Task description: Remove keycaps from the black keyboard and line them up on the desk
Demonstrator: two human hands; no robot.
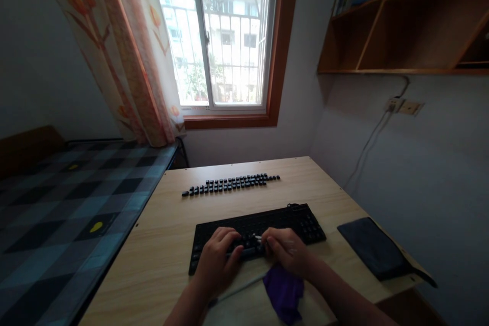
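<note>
A black keyboard (248, 221) lies across the middle of the wooden table, several of its keys apparently without caps. My left hand (218, 257) rests on its left front part, thumb spread away from the fingers. Over the front middle of the keyboard, my right hand (286, 249) is closed on a small pale tool (257, 237); only its tip shows, so its kind is unclear. Beyond the keyboard lie several loose black keycaps (229, 184) in rows. Below my right hand is a purple cloth (284, 293), with a thin rod (240, 287) beside it.
A dark flat pouch (372, 247) lies at the table's right edge. To the left stands a bed with a checked cover (87, 209). A wooden shelf (401, 35) hangs on the right wall above a socket (393, 105). The window (229, 35) is behind the table (160, 244).
</note>
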